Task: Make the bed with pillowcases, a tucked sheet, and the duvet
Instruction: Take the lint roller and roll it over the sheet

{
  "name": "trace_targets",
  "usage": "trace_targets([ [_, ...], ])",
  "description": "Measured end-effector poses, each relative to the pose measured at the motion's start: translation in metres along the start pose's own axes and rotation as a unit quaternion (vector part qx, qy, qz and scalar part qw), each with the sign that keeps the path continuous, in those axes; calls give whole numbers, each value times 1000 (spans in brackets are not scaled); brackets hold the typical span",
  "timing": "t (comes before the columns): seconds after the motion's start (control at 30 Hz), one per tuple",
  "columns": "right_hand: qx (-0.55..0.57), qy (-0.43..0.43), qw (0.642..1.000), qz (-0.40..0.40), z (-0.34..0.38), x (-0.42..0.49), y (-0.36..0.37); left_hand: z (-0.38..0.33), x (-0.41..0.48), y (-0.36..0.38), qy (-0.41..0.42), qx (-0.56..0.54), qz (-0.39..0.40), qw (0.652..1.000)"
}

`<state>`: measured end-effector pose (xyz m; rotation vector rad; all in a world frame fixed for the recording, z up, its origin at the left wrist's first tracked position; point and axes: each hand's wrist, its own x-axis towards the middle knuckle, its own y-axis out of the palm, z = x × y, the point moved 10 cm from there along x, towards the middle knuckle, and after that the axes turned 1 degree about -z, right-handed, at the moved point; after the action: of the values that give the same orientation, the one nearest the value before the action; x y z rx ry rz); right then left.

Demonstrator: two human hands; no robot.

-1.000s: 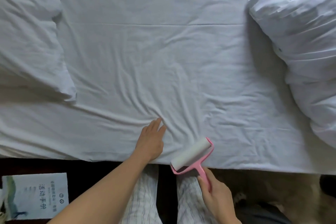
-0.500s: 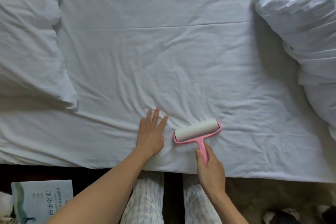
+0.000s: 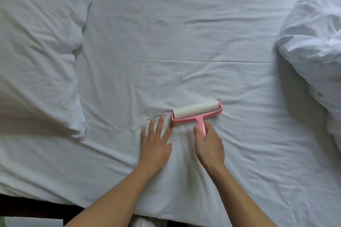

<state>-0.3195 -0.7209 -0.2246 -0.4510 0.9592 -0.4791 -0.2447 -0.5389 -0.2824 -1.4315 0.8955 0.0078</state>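
At the bottom edge, a strip of dark floor point(image 3: 27, 206) shows beside the bed, with a pale sheet of paper point(image 3: 33, 222) at the lower left corner and a bit of light clothing point(image 3: 147, 222) between the forearms. Both bare forearms reach up over the near edge of the white sheet point(image 3: 184, 33), which covers the mattress and is creased all round the hands.

The left hand point(image 3: 156, 145) lies flat on the sheet, palm down, fingers straight and slightly spread. Just beside it, the right hand point(image 3: 209, 145) curls its fingers and thumb round the pink handle of a lint roller point(image 3: 197, 111). The roller's white drum rests on the sheet just beyond both hands, lying crosswise, its left end close to the left hand's fingertips point(image 3: 161, 119) but apart from them.

Farther on, a long straight fold line runs across the sheet. A white pillow point(image 3: 36, 51) lies on the left side, well apart from the hands, and the bunched white duvet point(image 3: 313, 33) is heaped at the right edge.
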Motion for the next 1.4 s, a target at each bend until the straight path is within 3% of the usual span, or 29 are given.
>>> trace_targets([
  [0.3,-3,-33,999,0,54,47,7,48,84,-41,4,-7,-4,1000],
  [0.77,-32,-77,996,-43,128,109,11,128,183,-111,-85,-63,27,994],
  [1.4,-19,-151,986,-63,275,231,21,136,220,-108,-111,-41,87,989],
])
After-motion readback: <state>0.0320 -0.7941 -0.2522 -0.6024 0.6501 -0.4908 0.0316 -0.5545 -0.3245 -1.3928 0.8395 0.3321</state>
